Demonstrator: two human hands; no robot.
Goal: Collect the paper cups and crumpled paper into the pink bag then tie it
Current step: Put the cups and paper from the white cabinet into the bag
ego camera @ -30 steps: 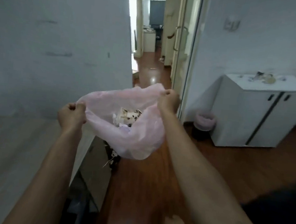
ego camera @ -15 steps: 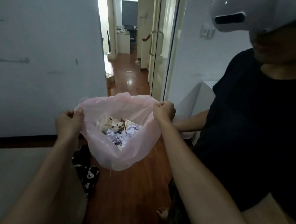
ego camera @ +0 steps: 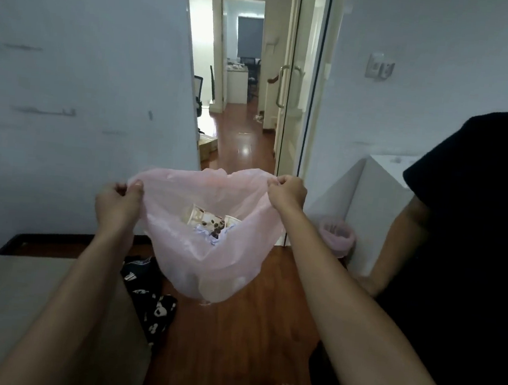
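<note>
Above the wooden floor, the translucent pink bag hangs open, paper cups and crumpled paper inside. Left hand and right hand fingers pinch its rim. Beside it stands a person in black; a pink-lined bin behind.

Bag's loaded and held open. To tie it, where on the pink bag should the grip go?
Probably on the loose rim of the pink bag, where the left hand and right hand already pinch opposite corners. Approach from above: the weight of the paper cups sags the body, leaving slack film at the top to knot.
</note>
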